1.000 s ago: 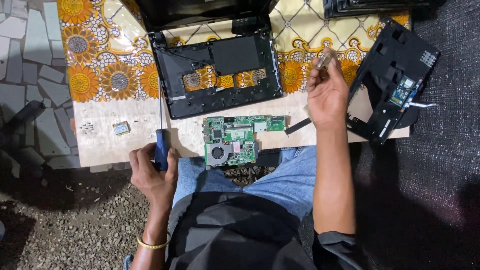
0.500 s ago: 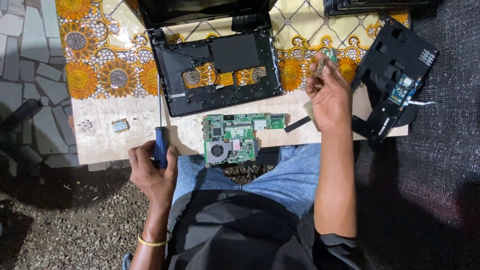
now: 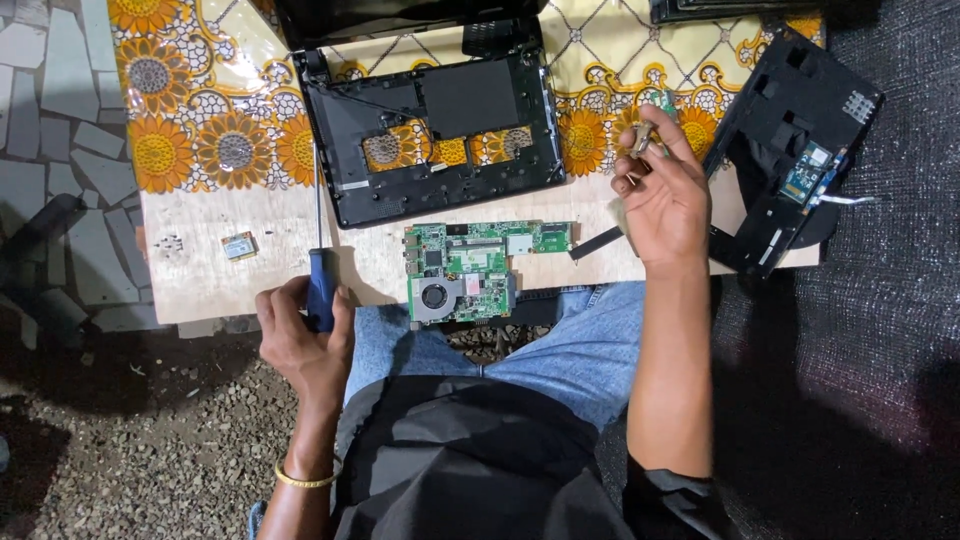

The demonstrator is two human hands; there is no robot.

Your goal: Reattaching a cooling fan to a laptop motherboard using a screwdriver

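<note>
Blue-handled screwdriver point(image 3: 320, 270) stands gripped in the left hand point(image 3: 300, 340) at the bench point(image 3: 200, 275) edge, while right fingers point(image 3: 640, 150) pinch a small part point(image 3: 655, 108) beside the laptop shell point(image 3: 430, 130); disassembly continues, next laying it down.

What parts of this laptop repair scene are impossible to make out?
All from the head view:
- The small part pinched in the right hand: too small, half covered by fingers.
- The screwdriver handle: mostly wrapped by the left hand.
- The laptop screen: cut off by the top edge.
- The tiny bits on the table: too small to identify.
</note>
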